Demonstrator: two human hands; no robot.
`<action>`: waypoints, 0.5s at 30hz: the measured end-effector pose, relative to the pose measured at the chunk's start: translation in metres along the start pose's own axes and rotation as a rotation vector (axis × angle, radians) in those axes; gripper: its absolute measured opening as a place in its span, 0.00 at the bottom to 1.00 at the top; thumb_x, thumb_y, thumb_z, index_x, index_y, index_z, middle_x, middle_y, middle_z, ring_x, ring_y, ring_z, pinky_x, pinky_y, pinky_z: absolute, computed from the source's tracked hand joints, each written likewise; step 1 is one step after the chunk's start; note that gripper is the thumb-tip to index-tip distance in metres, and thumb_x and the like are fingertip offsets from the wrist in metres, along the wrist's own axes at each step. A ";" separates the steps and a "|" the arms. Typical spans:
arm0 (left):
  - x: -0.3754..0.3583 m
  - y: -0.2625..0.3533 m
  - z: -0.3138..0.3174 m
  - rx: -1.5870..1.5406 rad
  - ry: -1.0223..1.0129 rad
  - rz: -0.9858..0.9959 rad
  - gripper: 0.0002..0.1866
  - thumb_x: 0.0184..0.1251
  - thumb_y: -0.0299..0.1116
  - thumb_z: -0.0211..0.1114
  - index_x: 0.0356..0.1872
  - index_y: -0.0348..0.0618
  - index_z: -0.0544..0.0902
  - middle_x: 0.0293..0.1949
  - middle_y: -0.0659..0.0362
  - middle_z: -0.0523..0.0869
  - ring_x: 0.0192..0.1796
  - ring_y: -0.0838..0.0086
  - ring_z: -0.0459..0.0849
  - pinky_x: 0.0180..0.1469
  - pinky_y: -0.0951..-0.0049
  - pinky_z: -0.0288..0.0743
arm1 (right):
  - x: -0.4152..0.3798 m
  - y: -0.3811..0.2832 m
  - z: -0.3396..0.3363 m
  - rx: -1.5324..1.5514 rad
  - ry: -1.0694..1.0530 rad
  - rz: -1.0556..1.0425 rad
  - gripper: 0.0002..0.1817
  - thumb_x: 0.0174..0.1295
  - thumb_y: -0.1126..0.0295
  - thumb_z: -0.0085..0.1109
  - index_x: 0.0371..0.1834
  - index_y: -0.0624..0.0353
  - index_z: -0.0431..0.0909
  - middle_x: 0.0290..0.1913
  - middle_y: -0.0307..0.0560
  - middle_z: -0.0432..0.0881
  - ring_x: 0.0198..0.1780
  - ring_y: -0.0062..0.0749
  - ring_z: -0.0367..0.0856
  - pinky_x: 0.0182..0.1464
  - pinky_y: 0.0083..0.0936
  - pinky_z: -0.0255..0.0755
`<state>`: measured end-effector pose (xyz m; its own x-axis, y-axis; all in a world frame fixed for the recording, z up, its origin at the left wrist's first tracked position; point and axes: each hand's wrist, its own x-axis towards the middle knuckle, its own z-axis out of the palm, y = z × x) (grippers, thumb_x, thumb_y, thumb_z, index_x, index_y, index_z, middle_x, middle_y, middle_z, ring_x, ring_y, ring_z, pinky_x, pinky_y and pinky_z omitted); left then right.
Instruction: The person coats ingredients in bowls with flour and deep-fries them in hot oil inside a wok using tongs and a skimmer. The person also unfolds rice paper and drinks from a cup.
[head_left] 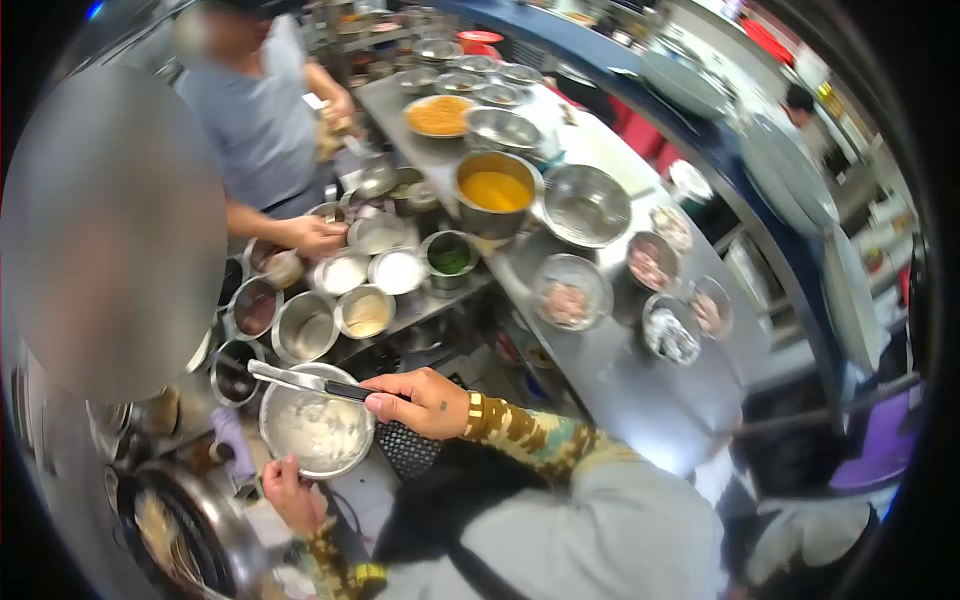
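Observation:
My right hand [428,403] is closed around the black handle of metal tongs [300,379], which reach left over a bowl. Whitish residue seems to coat their far end. Below them is the steel mixing bowl [368,440], with a thick white batter [318,428] inside. At the bowl's near rim, my left hand [293,497] grips the edge with its thumb and fingers.
Several steel containers with white and pale ingredients [398,270] stand beyond the bowl. A co-worker's hand [318,236] is over them. A wok [225,520] is at lower left. On the steel table [640,400] are a pot of orange liquid [495,190] and bowls of raw meat [567,303].

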<state>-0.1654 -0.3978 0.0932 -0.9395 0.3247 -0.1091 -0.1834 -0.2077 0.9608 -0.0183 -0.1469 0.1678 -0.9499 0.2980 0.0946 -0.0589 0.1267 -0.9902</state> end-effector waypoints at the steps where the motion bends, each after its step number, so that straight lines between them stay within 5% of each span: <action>1: 0.001 -0.018 0.032 -0.015 -0.080 -0.018 0.08 0.67 0.30 0.64 0.32 0.42 0.72 0.31 0.60 0.80 0.31 0.78 0.79 0.33 0.76 0.77 | -0.019 0.005 -0.022 -0.002 0.052 0.007 0.22 0.70 0.57 0.53 0.58 0.61 0.78 0.34 0.51 0.84 0.36 0.31 0.82 0.42 0.28 0.74; 7: -0.037 -0.069 0.211 0.182 -0.543 -0.200 0.12 0.64 0.29 0.67 0.24 0.45 0.71 0.21 0.68 0.75 0.23 0.87 0.69 0.25 0.83 0.60 | -0.135 -0.011 -0.121 -0.133 0.326 0.118 0.22 0.70 0.58 0.55 0.59 0.63 0.77 0.39 0.47 0.86 0.39 0.22 0.81 0.45 0.23 0.74; 9: -0.058 -0.085 0.258 0.405 -0.801 -0.119 0.09 0.65 0.30 0.66 0.28 0.41 0.76 0.23 0.67 0.77 0.25 0.85 0.71 0.28 0.81 0.64 | -0.169 -0.019 -0.138 -0.114 0.440 0.074 0.22 0.70 0.58 0.55 0.60 0.63 0.77 0.39 0.47 0.86 0.40 0.22 0.81 0.45 0.23 0.74; 13: -0.120 -0.115 0.340 0.191 -1.364 -0.065 0.08 0.68 0.29 0.63 0.42 0.34 0.80 0.39 0.60 0.84 0.39 0.76 0.81 0.41 0.74 0.75 | -0.226 -0.024 -0.155 -0.084 0.599 0.237 0.21 0.70 0.57 0.54 0.58 0.61 0.78 0.41 0.50 0.85 0.44 0.29 0.83 0.49 0.27 0.73; 15: -0.117 -0.178 0.349 0.039 -1.698 -0.125 0.16 0.69 0.37 0.62 0.52 0.39 0.78 0.43 0.57 0.84 0.46 0.71 0.82 0.45 0.70 0.77 | -0.242 0.004 -0.150 0.034 0.709 0.030 0.20 0.71 0.60 0.54 0.59 0.62 0.77 0.39 0.47 0.85 0.42 0.27 0.83 0.45 0.29 0.73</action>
<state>0.0783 -0.0765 0.0244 0.4272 0.8879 0.1708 -0.1952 -0.0939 0.9763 0.2578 -0.0763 0.1561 -0.5234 0.8463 0.0996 -0.0565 0.0822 -0.9950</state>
